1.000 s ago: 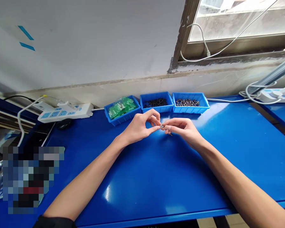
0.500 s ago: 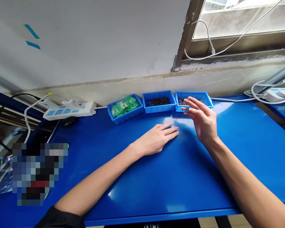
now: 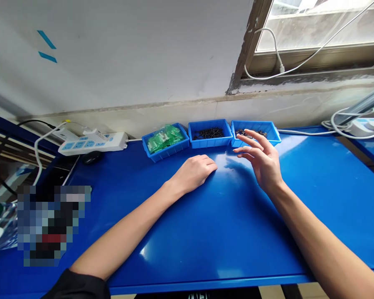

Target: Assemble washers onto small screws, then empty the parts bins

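Observation:
My left hand (image 3: 197, 170) rests palm down on the blue table, its fingers curled under and closed. Nothing shows in it, though the fingertips are hidden. My right hand (image 3: 264, 162) is raised over the table with fingers apart and holds nothing. It is nearest the right blue bin (image 3: 271, 132), which has small brownish metal parts (image 3: 252, 133) in it and is partly covered by the fingers. Beside that stands a middle bin (image 3: 212, 143) of dark screws (image 3: 210, 133). The left bin (image 3: 170, 154) contains green and clear plastic pieces (image 3: 165, 138).
A white power strip (image 3: 112, 143) with plugs and a black round object (image 3: 92, 157) lie at the table's (image 3: 224, 236) back left. A plastic bottle (image 3: 3, 226) and a blurred-out patch are at far left. Another power strip (image 3: 366, 126) with cables sits at right.
My left hand has drawn back a little to the left, and its outstretched fingers have curled in. My right hand has shifted slightly left and lower, away from the right bin, still open.

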`<state>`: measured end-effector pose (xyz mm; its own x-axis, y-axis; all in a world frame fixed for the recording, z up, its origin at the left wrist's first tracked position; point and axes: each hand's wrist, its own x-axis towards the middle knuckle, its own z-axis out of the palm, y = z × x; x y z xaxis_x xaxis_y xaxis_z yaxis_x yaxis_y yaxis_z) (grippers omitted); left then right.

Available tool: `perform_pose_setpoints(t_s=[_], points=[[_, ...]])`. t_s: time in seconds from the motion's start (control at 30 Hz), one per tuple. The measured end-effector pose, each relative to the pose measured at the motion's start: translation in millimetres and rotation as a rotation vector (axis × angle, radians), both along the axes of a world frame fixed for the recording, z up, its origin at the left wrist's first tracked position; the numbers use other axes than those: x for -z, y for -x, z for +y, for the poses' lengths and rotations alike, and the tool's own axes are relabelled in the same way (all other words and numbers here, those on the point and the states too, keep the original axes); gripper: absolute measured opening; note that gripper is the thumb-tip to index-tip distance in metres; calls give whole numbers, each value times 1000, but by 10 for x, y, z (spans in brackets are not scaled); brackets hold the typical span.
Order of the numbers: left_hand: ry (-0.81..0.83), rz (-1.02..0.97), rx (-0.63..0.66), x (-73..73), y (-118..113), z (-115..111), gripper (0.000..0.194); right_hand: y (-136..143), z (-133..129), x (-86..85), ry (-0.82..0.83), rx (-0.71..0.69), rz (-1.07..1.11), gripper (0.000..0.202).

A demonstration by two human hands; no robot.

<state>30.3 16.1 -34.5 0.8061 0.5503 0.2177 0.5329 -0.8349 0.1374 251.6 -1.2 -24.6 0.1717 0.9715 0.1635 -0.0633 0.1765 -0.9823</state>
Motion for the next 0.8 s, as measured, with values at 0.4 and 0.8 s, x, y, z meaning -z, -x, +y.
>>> perform_pose_setpoints(t_s=[0.4, 0.8], points=[[466, -629, -201, -211, 53, 7, 13, 79, -57, -32, 82, -273, -193, 34], [541, -688, -189, -251, 23, -40, 18, 140, -104, -65, 175, -421, -74, 33]])
